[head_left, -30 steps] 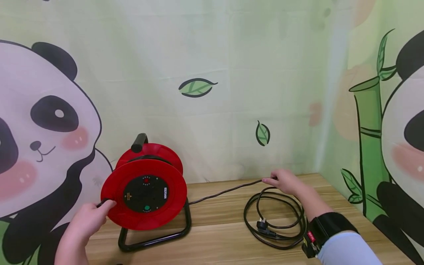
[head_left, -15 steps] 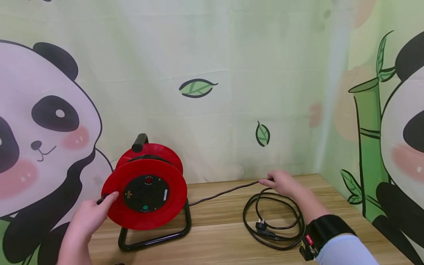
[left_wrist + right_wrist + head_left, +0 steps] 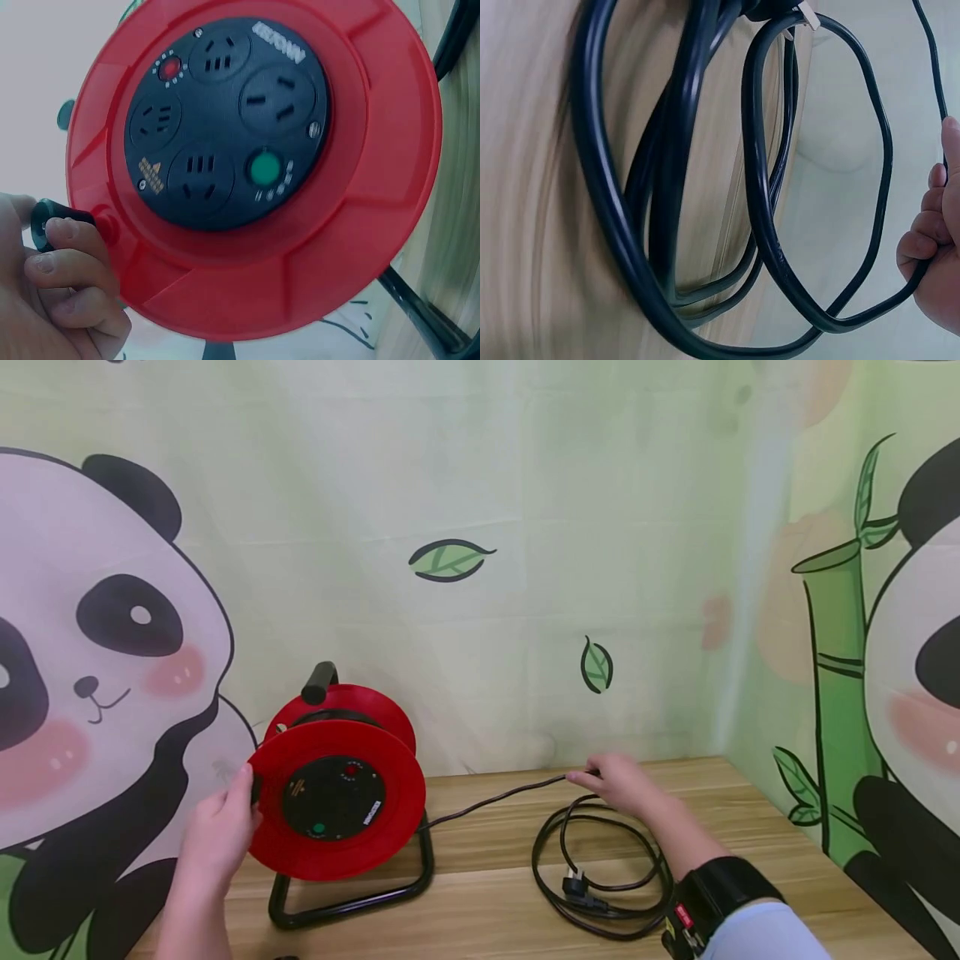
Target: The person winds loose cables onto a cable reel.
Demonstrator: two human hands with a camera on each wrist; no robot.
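Left hand (image 3: 219,831) — fingers curled round the black cylindrical knob (image 3: 63,211) of a round red-and-black cable reel (image 3: 337,800); right hand (image 3: 617,783) — fingers closed round its smooth black cable (image 3: 754,127).

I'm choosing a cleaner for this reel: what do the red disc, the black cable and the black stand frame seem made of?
Red disc: probably molded plastic with a soft sheen; raised shaping shows in its face.
Black cable: likely a rubber or PVC sheath, fairly glossy, with highlights along its bends.
Black stand frame: perhaps painted metal tube, glossy, with rounded corners; plastic can't be ruled out.
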